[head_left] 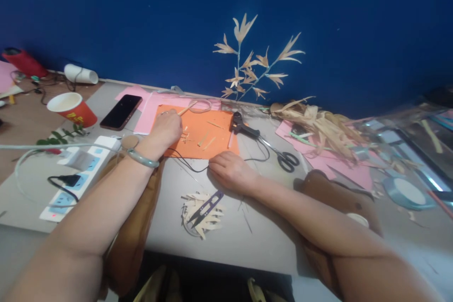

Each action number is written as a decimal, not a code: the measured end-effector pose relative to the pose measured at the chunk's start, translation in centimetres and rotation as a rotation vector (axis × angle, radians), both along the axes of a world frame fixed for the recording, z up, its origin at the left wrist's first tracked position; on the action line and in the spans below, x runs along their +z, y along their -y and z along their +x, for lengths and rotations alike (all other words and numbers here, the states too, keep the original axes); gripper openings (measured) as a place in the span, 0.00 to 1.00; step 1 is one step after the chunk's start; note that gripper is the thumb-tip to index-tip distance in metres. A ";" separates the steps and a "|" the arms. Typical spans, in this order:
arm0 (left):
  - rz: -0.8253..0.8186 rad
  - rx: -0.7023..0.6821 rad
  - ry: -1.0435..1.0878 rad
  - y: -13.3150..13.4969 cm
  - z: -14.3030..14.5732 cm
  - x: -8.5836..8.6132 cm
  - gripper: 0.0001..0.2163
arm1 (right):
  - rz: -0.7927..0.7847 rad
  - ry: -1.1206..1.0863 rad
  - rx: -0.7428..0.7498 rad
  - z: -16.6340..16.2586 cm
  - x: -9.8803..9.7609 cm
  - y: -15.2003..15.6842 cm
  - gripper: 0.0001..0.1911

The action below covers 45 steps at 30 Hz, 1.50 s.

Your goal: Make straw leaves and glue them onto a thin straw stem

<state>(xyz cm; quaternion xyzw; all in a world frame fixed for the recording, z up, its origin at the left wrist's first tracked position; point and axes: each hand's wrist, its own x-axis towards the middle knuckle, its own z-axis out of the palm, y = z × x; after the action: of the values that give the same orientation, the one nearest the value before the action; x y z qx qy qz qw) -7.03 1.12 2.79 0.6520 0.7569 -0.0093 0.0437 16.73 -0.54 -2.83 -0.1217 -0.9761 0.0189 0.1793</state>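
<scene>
My left hand (170, 127), a bangle on its wrist, is closed over the left part of an orange sheet (194, 150). A thin tan strip (185, 110) sticks out from its fingers, most of which are hidden. Small straw-coloured scraps (202, 144) lie beside it on the sheet. My right hand (230, 170) rests palm down on the table at the sheet's front edge, fingers extended and close together, with a black cord at the fingertips. Nearer me, purple thread snips (207, 208) lie on a pile of pale cut husk pieces (214, 222).
A black glue gun (244, 127) and scissors (288, 161) lie right of the sheet. Dried husks (318, 125) are heaped beyond. A husk-leaf branch (249, 68) stands against the blue wall. Left are a phone (121, 112), a paper cup (76, 111) and a power strip (85, 174) with cables.
</scene>
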 end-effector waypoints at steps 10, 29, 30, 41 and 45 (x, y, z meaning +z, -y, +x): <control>0.009 -0.002 0.030 -0.7 -0.7 -0.9 0.13 | -0.014 -0.016 -0.002 0.1 -0.3 -0.1 0.12; -0.043 -0.067 0.220 0.0 -1.5 -0.3 0.10 | -0.011 0.007 0.001 0.1 -0.2 -0.1 0.14; -0.050 -0.066 0.208 0.1 -1.4 -0.2 0.10 | -0.014 0.004 0.000 0.1 -0.2 -0.1 0.14; 0.004 -0.036 0.286 0.0 -1.5 -0.2 0.08 | -0.016 -0.010 -0.002 0.1 -0.1 0.0 0.14; 0.062 0.012 0.245 -0.3 -2.0 -0.7 0.10 | -0.025 -0.007 -0.004 0.1 -0.2 0.0 0.14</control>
<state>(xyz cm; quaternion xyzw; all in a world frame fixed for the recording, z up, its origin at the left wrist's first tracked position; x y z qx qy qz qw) -9.01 1.41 2.05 0.6449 0.7496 0.0942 0.1158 16.80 -0.50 -3.03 -0.1256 -0.9749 0.0310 0.1813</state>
